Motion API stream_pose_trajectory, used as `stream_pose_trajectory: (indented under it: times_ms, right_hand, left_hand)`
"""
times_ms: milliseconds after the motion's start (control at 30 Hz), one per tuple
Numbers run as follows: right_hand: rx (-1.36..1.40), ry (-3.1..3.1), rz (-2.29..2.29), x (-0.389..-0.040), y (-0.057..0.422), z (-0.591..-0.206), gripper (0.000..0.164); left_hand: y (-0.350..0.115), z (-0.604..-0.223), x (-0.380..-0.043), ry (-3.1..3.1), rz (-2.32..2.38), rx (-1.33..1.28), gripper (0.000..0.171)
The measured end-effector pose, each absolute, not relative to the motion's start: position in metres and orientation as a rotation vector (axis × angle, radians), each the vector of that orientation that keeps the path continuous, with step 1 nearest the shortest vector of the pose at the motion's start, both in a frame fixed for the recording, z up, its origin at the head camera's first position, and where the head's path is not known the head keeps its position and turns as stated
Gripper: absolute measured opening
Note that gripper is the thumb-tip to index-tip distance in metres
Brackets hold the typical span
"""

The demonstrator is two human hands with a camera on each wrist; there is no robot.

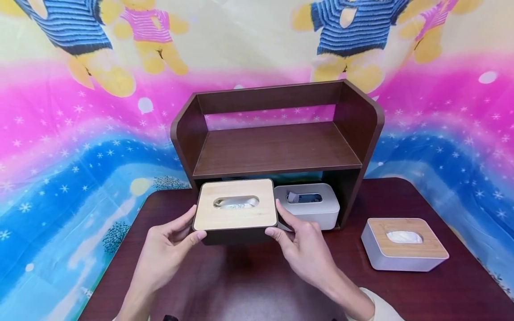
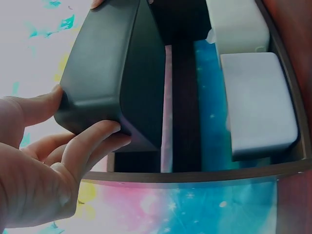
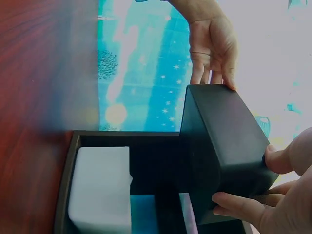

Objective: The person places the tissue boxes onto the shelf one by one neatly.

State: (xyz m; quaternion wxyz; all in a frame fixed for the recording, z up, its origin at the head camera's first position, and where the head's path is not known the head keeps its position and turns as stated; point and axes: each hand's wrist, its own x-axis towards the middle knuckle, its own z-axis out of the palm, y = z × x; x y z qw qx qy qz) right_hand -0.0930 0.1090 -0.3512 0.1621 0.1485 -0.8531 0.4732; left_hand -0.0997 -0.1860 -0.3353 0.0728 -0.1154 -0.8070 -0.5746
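Showing wooden lid (image 1: 234, 204), head view only

Bright, even light overhead; head view bends at its edges; wrist views dim, perhaps slightly blurred.

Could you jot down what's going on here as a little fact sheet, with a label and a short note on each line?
Setting: dark wooden table with a brown desk shelf against a colourful bear-print backdrop.
Held item: dark tissue box with a pale wooden lid, at the front of the shelf's lower opening.
Left hand: grips the box's left end.
Right hand: grips the box's right end.
Under the shelf: all-grey tissue box, to the right of the held box.
On the table, right: grey tissue box with a wooden lid, standing apart.
Top shelf board: bare.
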Motion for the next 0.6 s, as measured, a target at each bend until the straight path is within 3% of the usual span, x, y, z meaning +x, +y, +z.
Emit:
stream_pose_trajectory:
  times_ms: [600]
  right_hand:
    - [0.427, -2.454, 1.233, -0.097, 0.112, -0.313, 0.068]
  left_hand:
    - [-0.185, -0.299, -0.103, -2.38, -1.662, -0.379, 0.058]
